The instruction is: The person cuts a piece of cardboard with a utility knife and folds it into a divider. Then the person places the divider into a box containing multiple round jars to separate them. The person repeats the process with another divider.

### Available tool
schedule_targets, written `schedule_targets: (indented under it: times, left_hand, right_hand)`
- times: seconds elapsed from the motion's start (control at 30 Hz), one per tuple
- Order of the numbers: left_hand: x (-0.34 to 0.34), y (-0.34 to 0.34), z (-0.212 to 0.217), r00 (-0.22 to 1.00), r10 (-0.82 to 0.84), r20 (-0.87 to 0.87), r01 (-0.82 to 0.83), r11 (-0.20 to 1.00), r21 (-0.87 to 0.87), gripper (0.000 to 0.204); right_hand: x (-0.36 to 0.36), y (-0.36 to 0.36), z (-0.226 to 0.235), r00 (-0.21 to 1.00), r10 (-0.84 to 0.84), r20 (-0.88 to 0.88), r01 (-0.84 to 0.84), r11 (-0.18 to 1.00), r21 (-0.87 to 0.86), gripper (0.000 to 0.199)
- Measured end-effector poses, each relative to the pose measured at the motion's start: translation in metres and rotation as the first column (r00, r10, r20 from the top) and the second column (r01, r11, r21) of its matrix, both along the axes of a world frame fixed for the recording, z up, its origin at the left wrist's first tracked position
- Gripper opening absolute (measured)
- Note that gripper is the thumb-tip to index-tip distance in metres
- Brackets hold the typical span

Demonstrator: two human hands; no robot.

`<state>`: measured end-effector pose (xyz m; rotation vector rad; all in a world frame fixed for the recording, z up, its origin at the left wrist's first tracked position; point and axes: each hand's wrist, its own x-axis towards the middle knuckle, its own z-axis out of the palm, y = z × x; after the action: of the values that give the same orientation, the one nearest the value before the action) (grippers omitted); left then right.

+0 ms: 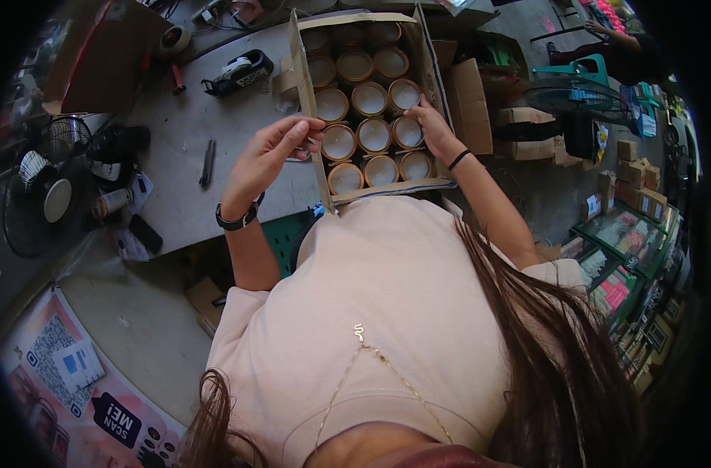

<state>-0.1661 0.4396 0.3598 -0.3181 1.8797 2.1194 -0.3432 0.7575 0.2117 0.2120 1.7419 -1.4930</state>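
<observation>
An open cardboard box (pixel 325 173) in front of my chest holds rows of round candle jars (pixel 374 135) with pale wax and orange-gold rims. My right hand (pixel 436 132) reaches over the box's right wall. Its thumb and forefinger close at the edge of a candle jar (pixel 405 93) in the right column; the other fingers are hidden. At the box's left wall is my left hand (pixel 271 150), thumb and fingertips pinched together. Whatever lies between those fingertips, if anything, is too small to make out.
On the grey table (pixel 250 132) lie a black tape dispenser (pixel 238 72) and a dark cutter knife (pixel 207 163). A black fan (pixel 51 187) stands at the left, below a large carton (pixel 98 58). Cardboard boxes (pixel 527 129) and a teal-backed fan (pixel 582 86) are at the right.
</observation>
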Motion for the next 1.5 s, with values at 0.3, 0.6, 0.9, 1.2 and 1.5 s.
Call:
schedule_targets:
  times: [0.3, 0.6, 0.9, 1.2, 1.5]
  left_hand:
    - [-0.069, -0.129, -0.237, 0.951, 0.275, 0.143, -0.072, 0.643, -0.762, 0.038]
    - [-0.129, -0.087, -0.307, 0.971, -0.018, -0.238, -0.210, 0.412, -0.887, 0.065]
    - [-0.049, -0.081, -0.154, 0.821, 0.357, -0.445, -0.570, 0.505, -0.647, 0.038]
    - [0.009, 0.012, 0.025, 0.726, 0.572, -0.382, -0.500, 0.820, 0.278, 0.045]
    - [-0.002, 0.085, 0.015, 0.763, 0.584, -0.276, -0.452, 0.788, 0.417, 0.044]
  right_hand:
    - [0.002, -0.010, 0.034, 0.993, -0.093, -0.074, 0.094, 0.996, 0.003, 0.087]
    - [0.023, -0.015, 0.055, 0.871, 0.260, -0.416, -0.138, 0.944, 0.300, 0.082]
    - [0.010, 0.004, 0.121, 0.867, 0.033, -0.497, -0.012, 0.999, 0.044, 0.042]
    - [0.029, -0.056, 0.172, 0.859, 0.198, -0.472, -0.353, 0.897, -0.267, 0.051]
    - [0.045, -0.063, 0.195, 0.798, 0.259, -0.544, -0.450, 0.857, -0.252, 0.031]
